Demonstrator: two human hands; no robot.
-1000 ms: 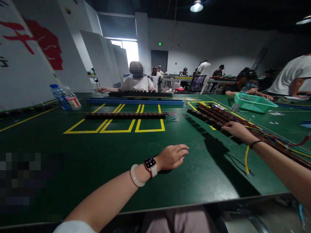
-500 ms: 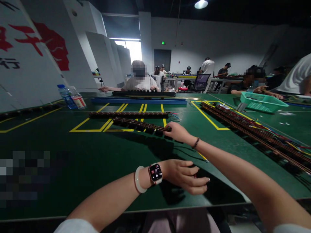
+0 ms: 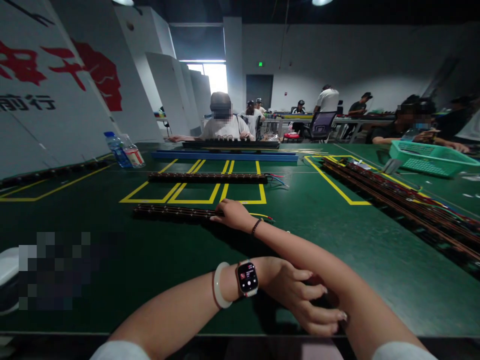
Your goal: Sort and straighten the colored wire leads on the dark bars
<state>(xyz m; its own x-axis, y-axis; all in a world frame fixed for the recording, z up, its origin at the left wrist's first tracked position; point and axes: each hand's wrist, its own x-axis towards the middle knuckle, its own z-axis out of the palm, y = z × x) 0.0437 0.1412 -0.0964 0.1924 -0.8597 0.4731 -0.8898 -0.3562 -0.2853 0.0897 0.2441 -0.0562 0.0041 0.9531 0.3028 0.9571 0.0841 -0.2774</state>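
My right hand (image 3: pixel 237 216), with a dark beaded bracelet at the wrist, is closed around the right end of a long dark rail (image 3: pixel 172 212) with thin copper-coloured strips along it. This rail lies in front of the yellow-taped boxes, and short yellow and red wires (image 3: pixel 262 216) stick out past my fingers. My left hand (image 3: pixel 305 295) hangs over the near side of the table, fingers bent and apart, beside my right forearm. Nothing shows in it, though its palm is hidden. A similar rail (image 3: pixel 210 178) with red and blue wires lies across the taped boxes.
More long rails and coloured wires lie in a bundle (image 3: pixel 397 205) on the right. Behind them stands a green basket (image 3: pixel 431 159). Two bottles (image 3: pixel 129 151) are at the back left. A co-worker (image 3: pixel 225 125) sits across the green table (image 3: pixel 318 220), behind a blue bar (image 3: pixel 225 156).
My right hand has moved left and nearer with the rail, which now lies straighter in front of the taped boxes. My left hand has shifted slightly right and toward me. The view has turned slightly left.
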